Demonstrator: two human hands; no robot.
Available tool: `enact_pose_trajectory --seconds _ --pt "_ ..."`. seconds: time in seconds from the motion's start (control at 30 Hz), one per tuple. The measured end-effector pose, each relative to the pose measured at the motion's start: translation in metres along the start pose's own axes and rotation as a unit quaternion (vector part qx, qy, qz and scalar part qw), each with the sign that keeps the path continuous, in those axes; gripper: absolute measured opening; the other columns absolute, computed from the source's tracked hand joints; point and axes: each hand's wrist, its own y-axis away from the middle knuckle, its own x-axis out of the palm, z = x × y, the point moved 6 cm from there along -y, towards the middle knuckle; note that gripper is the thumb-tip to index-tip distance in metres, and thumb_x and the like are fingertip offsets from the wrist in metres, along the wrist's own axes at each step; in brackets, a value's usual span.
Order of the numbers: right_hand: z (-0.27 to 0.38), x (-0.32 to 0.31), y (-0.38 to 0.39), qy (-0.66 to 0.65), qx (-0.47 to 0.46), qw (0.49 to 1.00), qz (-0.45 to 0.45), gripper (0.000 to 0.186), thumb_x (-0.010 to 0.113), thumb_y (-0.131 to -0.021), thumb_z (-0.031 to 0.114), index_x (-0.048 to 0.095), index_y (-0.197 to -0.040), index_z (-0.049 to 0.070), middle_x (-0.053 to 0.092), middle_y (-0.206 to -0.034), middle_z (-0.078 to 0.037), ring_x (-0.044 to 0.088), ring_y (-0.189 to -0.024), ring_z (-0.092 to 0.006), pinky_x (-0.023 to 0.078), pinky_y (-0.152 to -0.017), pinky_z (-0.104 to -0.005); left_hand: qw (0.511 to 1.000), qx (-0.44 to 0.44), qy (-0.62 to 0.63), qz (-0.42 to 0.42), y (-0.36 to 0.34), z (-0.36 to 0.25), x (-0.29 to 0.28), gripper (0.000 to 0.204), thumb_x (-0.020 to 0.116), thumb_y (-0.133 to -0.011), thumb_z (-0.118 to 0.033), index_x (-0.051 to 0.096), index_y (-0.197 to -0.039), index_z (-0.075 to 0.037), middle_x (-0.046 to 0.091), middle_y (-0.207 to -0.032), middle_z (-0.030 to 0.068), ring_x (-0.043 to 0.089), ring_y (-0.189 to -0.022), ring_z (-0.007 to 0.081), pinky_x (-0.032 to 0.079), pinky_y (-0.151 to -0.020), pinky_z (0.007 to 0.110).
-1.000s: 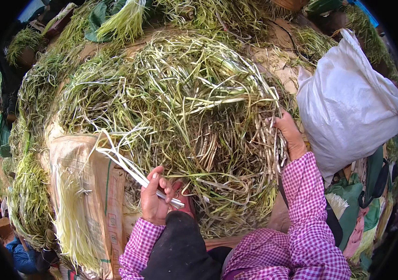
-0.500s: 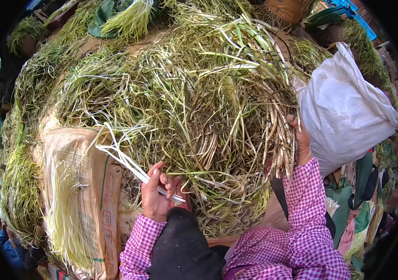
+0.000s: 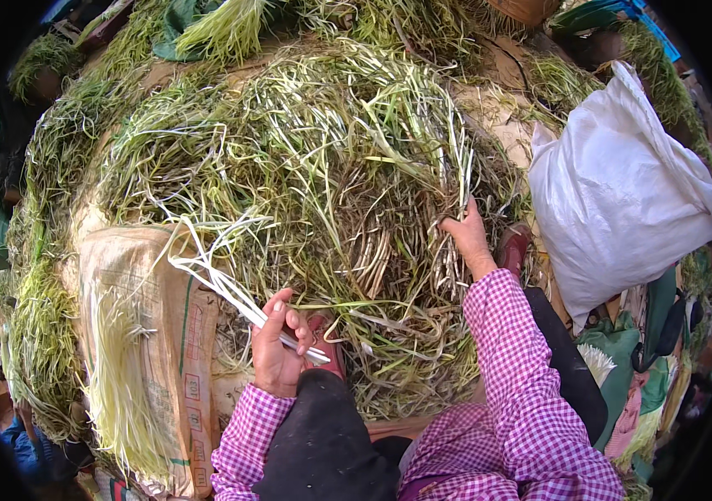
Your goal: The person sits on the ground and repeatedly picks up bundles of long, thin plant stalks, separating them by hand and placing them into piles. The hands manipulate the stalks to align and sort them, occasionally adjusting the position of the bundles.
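In my left hand [image 3: 276, 346], curled fingers hold a few trimmed white stalks [image 3: 226, 288], their thin looped leaf ends pointing up and away. My right hand [image 3: 471, 242] grips a bunch of untrimmed stalks [image 3: 461, 171] at the right edge of a big heap; part of its fingers is hidden among them. The heap of long green-and-white leafy stalks [image 3: 306, 167], with brownish stems and dry husks, spreads out in front of me. Pale, cleaned stalks [image 3: 118, 384] lie bundled on a tan woven sack [image 3: 180, 351] at my left.
A full white sack [image 3: 623, 192] stands to the right. My red shoes [image 3: 514, 248] flank the heap's near side. More stalk piles [image 3: 43, 334] lie left, and pale stalks on green cloth [image 3: 226, 33] at the far side. Green bags [image 3: 615, 359] sit at the lower right.
My right hand has moved left, bringing the bunch of stalks in against the heap and uncovering the right shoe and ground. My left hand stays almost still with its white stalks.
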Motion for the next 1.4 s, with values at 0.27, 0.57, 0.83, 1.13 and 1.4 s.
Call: enact_pose_trajectory --seconds 0.27,0.57,0.83,1.13,1.4 --pt "0.029 0.024 -0.003 0.213 0.065 0.975 0.016 0.105 0.078 -0.072 0.024 0.009 -0.15 0.008 0.049 -0.122 -0.025 0.049 -0.115 -0.0369 0.04 -0.099 -0.0457 1.0 -0.011 -0.01 -0.013 -0.002 0.01 0.006 0.025 0.047 -0.098 -0.015 0.052 -0.118 -0.002 0.052 -0.07 0.002 0.05 -0.057 0.0135 0.039 -0.04 0.025" --pt "-0.012 -0.005 0.013 -0.286 0.03 0.95 0.121 0.074 0.069 -0.071 -0.005 0.035 -0.137 -0.002 0.059 -0.117 -0.015 0.058 -0.107 -0.0223 0.04 -0.101 -0.0372 1.0 -0.007 -0.012 -0.021 -0.004 0.008 0.004 0.024 0.047 -0.098 -0.015 0.053 -0.118 -0.003 0.052 -0.069 0.0022 0.05 -0.058 0.0134 0.039 -0.041 0.025" --pt "-0.01 0.022 0.031 -0.311 -0.072 0.936 0.148 0.072 0.071 -0.078 0.048 0.049 -0.13 0.004 0.067 -0.096 -0.003 0.064 -0.09 -0.0128 0.052 -0.086 -0.0291 1.0 0.007 -0.001 0.005 0.0 0.006 0.002 0.025 0.048 -0.097 -0.015 0.052 -0.119 -0.002 0.052 -0.07 0.0023 0.051 -0.059 0.0138 0.04 -0.041 0.024" --pt "0.105 0.083 0.147 -0.397 0.005 0.843 0.362 0.08 0.071 -0.069 0.019 0.038 -0.14 0.002 0.05 -0.131 -0.011 0.052 -0.114 -0.0212 0.047 -0.094 -0.0313 0.985 0.069 -0.136 0.074 -0.001 -0.019 0.065 0.037 0.048 -0.096 -0.012 0.046 -0.131 0.0 0.058 -0.121 0.0146 0.061 -0.099 0.019 0.052 -0.073 0.027" --pt "0.164 0.069 0.17 -0.524 0.023 0.731 0.435 0.08 0.073 -0.064 0.022 0.043 -0.134 -0.001 0.056 -0.118 -0.011 0.053 -0.106 -0.0201 0.041 -0.095 -0.0304 0.938 0.251 -0.228 0.077 0.046 -0.089 0.146 0.037 0.053 -0.094 -0.011 0.05 -0.128 0.005 0.063 -0.115 0.0161 0.064 -0.096 0.0188 0.054 -0.082 0.029"
